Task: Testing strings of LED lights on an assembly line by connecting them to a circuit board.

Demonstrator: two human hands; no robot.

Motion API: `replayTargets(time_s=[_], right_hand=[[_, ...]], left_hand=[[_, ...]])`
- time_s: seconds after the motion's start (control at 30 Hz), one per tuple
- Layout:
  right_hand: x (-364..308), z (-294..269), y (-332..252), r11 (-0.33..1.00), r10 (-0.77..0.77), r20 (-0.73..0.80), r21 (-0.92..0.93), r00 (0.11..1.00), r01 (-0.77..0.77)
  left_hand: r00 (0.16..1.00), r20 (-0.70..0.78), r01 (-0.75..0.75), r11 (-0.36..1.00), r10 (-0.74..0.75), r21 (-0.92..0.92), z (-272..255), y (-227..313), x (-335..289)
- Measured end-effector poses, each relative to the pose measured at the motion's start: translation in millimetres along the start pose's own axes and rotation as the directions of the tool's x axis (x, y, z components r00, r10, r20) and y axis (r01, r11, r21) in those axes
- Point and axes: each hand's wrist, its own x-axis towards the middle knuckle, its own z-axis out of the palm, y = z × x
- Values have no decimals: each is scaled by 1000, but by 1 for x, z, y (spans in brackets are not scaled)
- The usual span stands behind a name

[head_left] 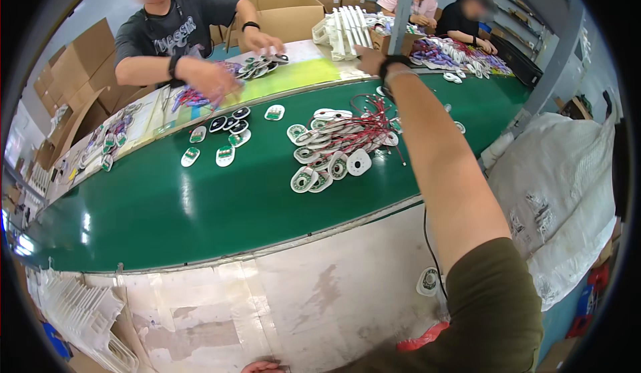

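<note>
- Forearm (444,172) stretched over glossy green belt (220,203), right hand (371,60) beside stacked white ribbed plastic parts (344,31) on yellow-and-white far counter (294,74); grip hidden, cannot tell.
- Left hand (264,367) cropped at lower edge of pale, tape-patched near counter (193,306); cannot tell whether holding anything.
- White red-wired discs (337,142) heaped mid-belt, probably for reach from both edges.
- Brown cardboard boxes (280,26) behind.

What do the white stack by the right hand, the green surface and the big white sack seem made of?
White stack: probably moulded plastic, satin; thin, uniform ribs suggest it.
Green surface: likely rubber or PVC, semi-gloss; smooth, with bright glare.
White sack: perhaps woven plastic, dull; soft creases show, weave unclear.
</note>
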Motion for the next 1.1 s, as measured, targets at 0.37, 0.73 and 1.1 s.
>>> replayTargets(time_s=[0.37,0.73,1.1], right_hand=[[27,45,18,971,113,-83,-204,990,-128],[-58,28,32,908,374,352,-328,858,-261],[-94,71,81,903,429,357,-178,830,-391]], left_hand=[[999,-41,2,999,0,32,3,-17,2],[999,-17,45,999,-45,-12,12,-19,3],[999,-32,20,1000,-20,7,20,-21,4]])
